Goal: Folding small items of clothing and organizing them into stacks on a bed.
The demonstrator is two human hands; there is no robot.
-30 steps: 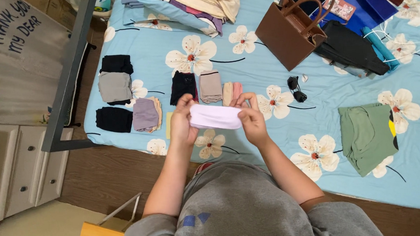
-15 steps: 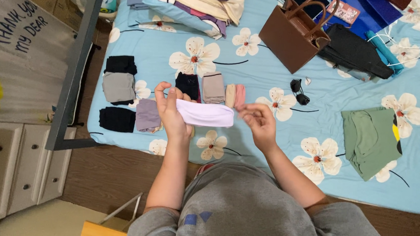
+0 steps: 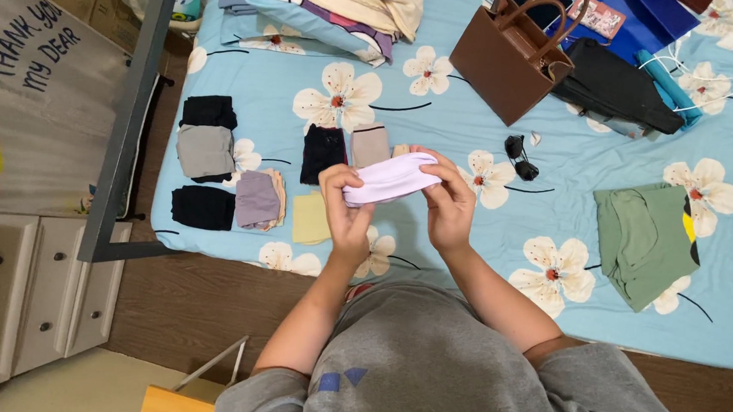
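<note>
A pale lilac folded cloth (image 3: 386, 180) is held above the near edge of the bed between both hands. My left hand (image 3: 345, 201) grips its left end and my right hand (image 3: 449, 197) grips its right end. Just beyond the cloth lie a black folded piece (image 3: 322, 151) and a beige folded piece (image 3: 370, 145). A pale yellow folded piece (image 3: 310, 218) lies to the left of my left hand.
Grey, black and mauve folded piles (image 3: 209, 174) sit at the bed's left. A brown handbag (image 3: 507, 57), black sunglasses (image 3: 517, 157), dark clothes (image 3: 612, 85) and a green garment (image 3: 644, 238) lie to the right. The bedsheet (image 3: 428, 98) is blue with flowers. White drawers (image 3: 20, 299) stand left.
My right hand, which had let go half a second ago, has taken the cloth's right end again. Both hands moved closer together, and the yellow piece is now uncovered.
</note>
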